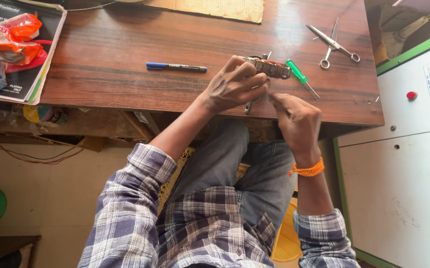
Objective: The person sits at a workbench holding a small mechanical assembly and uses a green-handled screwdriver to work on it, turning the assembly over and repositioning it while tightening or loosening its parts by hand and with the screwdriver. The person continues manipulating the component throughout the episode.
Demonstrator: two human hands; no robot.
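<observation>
Head view: at the near edge of the wooden desk (125,64), the left hand (234,87) is closed around a small ribbed metal part with copper windings (270,67), holding it just above the desk surface, while the right hand (297,121) sits just beside and below it with its fingers pinched together, though what they pinch is too small to tell. A green-handled screwdriver (300,77) lies touching the part's right end, scissors (333,44) rest farther right, and a blue pen (175,66) lies well to the left.
</observation>
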